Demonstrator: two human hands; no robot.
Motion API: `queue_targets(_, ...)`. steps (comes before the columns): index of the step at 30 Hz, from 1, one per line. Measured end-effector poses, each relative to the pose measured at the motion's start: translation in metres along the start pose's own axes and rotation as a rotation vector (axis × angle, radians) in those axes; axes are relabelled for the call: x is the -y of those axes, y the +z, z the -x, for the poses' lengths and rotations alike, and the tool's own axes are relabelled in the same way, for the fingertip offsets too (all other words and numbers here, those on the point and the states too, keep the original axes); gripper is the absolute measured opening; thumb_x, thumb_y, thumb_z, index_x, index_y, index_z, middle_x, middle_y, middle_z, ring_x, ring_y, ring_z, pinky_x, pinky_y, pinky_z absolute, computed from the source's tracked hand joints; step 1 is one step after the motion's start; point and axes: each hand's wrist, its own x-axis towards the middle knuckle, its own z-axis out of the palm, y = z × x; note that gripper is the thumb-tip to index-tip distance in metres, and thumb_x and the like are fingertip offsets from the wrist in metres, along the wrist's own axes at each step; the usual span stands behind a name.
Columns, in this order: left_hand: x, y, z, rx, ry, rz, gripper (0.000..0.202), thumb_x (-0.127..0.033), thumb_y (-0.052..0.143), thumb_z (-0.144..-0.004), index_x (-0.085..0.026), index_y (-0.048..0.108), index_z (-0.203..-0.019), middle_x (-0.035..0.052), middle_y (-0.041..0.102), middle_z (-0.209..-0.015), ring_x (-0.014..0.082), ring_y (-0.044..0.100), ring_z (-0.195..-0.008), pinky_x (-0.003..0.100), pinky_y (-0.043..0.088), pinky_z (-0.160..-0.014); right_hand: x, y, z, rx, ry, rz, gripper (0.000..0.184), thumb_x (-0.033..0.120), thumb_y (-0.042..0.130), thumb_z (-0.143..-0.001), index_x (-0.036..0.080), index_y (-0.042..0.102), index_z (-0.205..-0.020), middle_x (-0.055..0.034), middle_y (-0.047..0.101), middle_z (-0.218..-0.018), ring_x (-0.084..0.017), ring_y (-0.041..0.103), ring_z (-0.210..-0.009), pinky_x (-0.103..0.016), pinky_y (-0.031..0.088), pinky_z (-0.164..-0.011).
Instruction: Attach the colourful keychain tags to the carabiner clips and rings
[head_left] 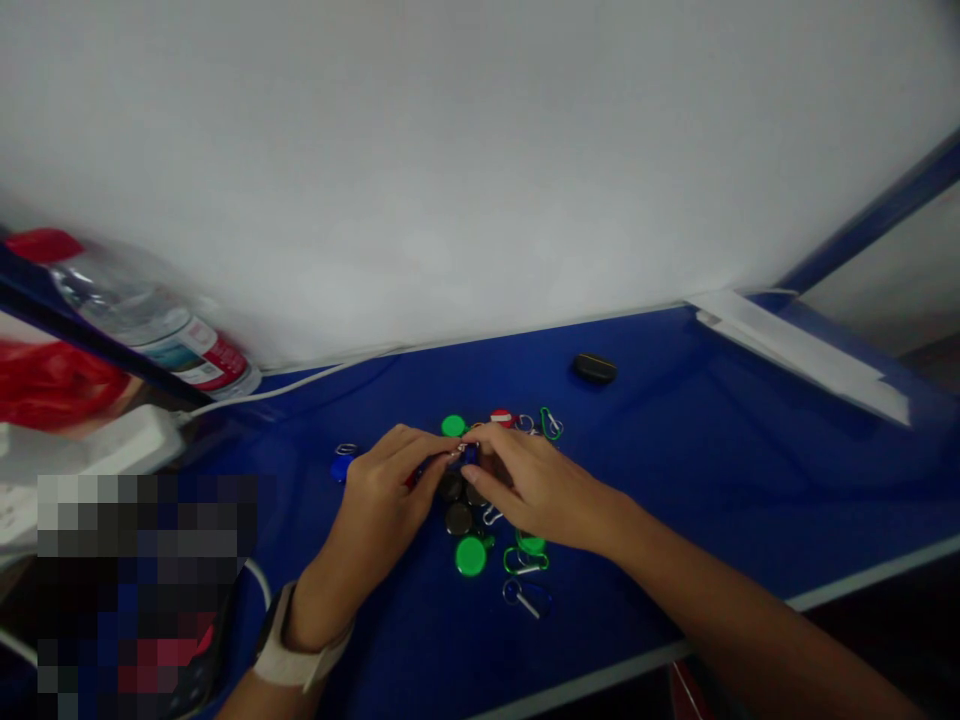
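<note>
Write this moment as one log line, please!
left hand: at blue keychain | right hand: pinching same keychain | nearby: green tag

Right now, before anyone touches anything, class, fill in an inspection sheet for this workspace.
surface: glossy blue tabletop with a pale edge strip
job's things: small dark blue tag with metal ring; round green tag; dark round disc; green carabiner clip; blue tag set apart
clutter: black oblong case
hands: right hand pinches the dark blue tag; left hand beside it
cables: white cable running to white power strip
surroundings: white wall; clear plastic bottle with red cap; red plastic bag
</note>
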Motion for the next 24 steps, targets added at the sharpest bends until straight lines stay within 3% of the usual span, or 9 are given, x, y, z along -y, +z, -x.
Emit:
queue_targets(5, -0.006, 0.0, -0.001, -0.011, 0.003, -0.018, 0.012, -0.008, 0.067, -0.092, -0.012, 0.073, -0.101, 0.0034, 0.074, -0.09, 0.0109, 0.07, -0.081, 0.019, 0.053, -0.077, -0.002, 0.003, -0.002, -0.115, 0.006, -0.184, 0.025, 0.027, 0.051, -0.102, 0.011, 0.054, -0.121, -0.0034, 0.064, -0.082, -0.016, 0.061, -0.071, -0.03, 0.048, -0.067)
queue_targets(16, -0.011, -0.001, 0.001, 0.036, -0.093, 0.099, 0.013, -0.01, 0.066, -0.093, -0.019, 0.071, -0.1, -0.0023, 0.075, -0.09, 0.0075, 0.07, -0.079, 0.015, 0.051, -0.075, -0.001, 0.008, -0.001, -0.111, 0.062, -0.303, 0.025, 0.035, 0.046, -0.104, 0.015, 0.052, -0.117, -0.0013, 0.06, -0.08, -0.014, 0.058, -0.068, -0.029, 0.042, -0.062)
queue_targets(20, -0.012, 0.0, 0.001, -0.011, -0.06, 0.086, 0.014, -0.009, 0.066, -0.093, -0.018, 0.071, -0.103, -0.0011, 0.076, -0.092, 0.0073, 0.071, -0.081, 0.014, 0.051, -0.078, 0.0, 0.009, -0.001, -0.102, 0.109, -0.486, 0.024, 0.038, 0.046, -0.103, 0.018, 0.05, -0.116, 0.0029, 0.051, -0.073, -0.012, 0.048, -0.059, -0.027, 0.038, -0.053)
queue_targets(24, -0.015, -0.002, -0.001, 0.02, -0.015, 0.076, 0.015, -0.006, 0.062, -0.094, -0.016, 0.07, -0.102, 0.0, 0.074, -0.09, 0.0072, 0.07, -0.081, 0.014, 0.051, -0.078, 0.0, 0.014, 0.0, -0.169, 0.129, -0.585, 0.027, 0.043, 0.049, -0.103, 0.019, 0.05, -0.115, 0.0029, 0.049, -0.074, -0.012, 0.047, -0.062, -0.027, 0.039, -0.055)
